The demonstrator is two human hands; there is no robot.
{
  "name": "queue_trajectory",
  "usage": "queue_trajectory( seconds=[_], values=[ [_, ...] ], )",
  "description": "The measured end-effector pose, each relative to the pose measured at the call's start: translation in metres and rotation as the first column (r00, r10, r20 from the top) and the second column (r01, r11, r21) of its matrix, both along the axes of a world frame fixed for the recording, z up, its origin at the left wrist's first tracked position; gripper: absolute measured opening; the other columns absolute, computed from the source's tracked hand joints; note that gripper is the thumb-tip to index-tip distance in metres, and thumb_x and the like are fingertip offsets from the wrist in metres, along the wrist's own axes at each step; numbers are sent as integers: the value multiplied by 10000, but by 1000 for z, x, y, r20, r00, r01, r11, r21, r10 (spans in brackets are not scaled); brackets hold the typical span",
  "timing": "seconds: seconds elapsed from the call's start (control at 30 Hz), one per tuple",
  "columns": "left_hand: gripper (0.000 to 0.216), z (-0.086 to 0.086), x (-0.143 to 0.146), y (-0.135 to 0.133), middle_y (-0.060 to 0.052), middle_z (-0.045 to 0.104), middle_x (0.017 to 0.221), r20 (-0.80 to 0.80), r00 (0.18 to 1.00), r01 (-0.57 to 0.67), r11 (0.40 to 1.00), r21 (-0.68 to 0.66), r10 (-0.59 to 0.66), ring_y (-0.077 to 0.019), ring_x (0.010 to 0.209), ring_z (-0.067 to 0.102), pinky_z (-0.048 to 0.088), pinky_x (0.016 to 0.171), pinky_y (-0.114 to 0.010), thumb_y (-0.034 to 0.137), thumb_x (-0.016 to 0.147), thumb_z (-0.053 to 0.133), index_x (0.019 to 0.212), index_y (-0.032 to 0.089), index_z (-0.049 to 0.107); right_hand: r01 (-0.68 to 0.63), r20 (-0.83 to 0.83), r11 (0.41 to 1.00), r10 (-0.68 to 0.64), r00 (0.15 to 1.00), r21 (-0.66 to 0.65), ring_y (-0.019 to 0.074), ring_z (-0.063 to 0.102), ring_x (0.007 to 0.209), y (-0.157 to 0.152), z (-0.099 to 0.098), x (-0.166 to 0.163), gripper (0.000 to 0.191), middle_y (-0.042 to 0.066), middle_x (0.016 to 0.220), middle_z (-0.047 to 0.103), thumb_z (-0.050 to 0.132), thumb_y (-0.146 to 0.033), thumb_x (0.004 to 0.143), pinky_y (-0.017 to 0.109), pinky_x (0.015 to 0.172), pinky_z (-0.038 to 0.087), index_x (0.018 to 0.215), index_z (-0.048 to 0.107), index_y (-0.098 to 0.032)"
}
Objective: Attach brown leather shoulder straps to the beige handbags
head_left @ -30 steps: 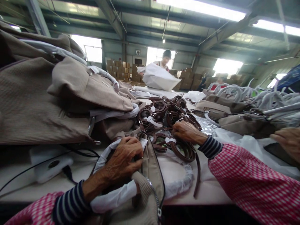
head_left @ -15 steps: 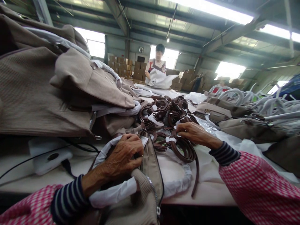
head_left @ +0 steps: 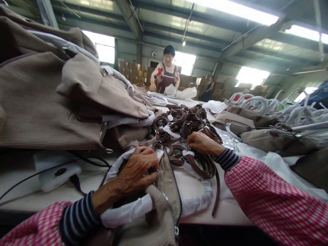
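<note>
1. Left hand (head_left: 142, 164) curls at the open bag's (head_left: 162, 213) mouth; fingertips hidden, grip cannot be told.
2. Bag sits at the counter's (head_left: 235, 208) near edge, bottom cut off.
3. Right hand (head_left: 202, 142) bends over coiled straps (head_left: 211, 169); whether it pinches one, cannot tell.

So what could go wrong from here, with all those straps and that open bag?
The coiled straps lie crowded together around the right hand, so lifting one might drag others along.

The open bag has its zipper teeth exposed close to the left hand, so they could scrape the skin.

The heaped bags on the left sit behind a black cable and might slide onto it.
</note>
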State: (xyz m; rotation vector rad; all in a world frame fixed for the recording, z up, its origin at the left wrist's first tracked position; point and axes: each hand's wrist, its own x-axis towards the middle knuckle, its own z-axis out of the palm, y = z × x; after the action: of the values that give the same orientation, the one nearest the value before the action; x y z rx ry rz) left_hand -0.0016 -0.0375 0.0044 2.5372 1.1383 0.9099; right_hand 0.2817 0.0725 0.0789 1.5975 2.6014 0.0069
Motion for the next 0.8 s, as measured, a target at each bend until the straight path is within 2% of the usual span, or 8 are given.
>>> queue_trajectory(
  seconds=[0.27, 0.43, 0.53, 0.67, 0.8],
  values=[
    [111, -3, -2, 0, 7, 639, 846, 7, 1000, -1, 1000, -20, 1, -203, 928, 541, 309, 989, -397, 194, 864, 573, 758, 187, 539, 17, 26, 1000, -17, 1000, -1, 204, 673, 888, -2, 5, -8, 200, 85, 945, 768, 648, -60, 788, 259, 695, 379, 912, 773, -155],
    [111, -2, -1, -1, 15, 633, 845, 8, 1000, 5, 1000, 9, -5, -202, 935, 554, 315, 982, -407, 174, 861, 585, 762, 188, 538, 54, 10, 994, -55, 998, 95, 204, 636, 804, -5, 19, 15, 146, 93, 876, 739, 606, -123, 806, 287, 659, 348, 844, 742, -161],
    [119, 0, 0, -1, 17, 638, 833, -11, 1000, 0, 1000, 19, 0, -209, 943, 561, 322, 989, -417, 163, 867, 577, 763, 193, 526, 67, -129, 993, -54, 990, 100, 176, 610, 750, -2, 20, 36, 151, 60, 812, 721, 578, -129, 783, 279, 655, 361, 784, 725, -165],
    [118, 0, 0, -1, 11, 650, 838, -19, 1000, 4, 1000, 9, -4, -209, 934, 559, 321, 1000, -415, 172, 886, 568, 775, 195, 536, -49, -421, 995, 6, 907, -92, 160, 600, 702, 4, 2, 45, 132, 24, 738, 700, 611, -187, 750, 262, 646, 407, 759, 740, -156],
    [141, 1, 0, -2, 7, 645, 845, -10, 1000, 2, 1000, -3, -2, -210, 926, 552, 318, 980, -410, 201, 894, 564, 759, 192, 527, -173, -611, 963, 12, 791, -206, 134, 573, 667, 2, -15, 32, 132, 8, 744, 694, 630, -203, 735, 240, 607, 413, 795, 736, -152]
  ],
)
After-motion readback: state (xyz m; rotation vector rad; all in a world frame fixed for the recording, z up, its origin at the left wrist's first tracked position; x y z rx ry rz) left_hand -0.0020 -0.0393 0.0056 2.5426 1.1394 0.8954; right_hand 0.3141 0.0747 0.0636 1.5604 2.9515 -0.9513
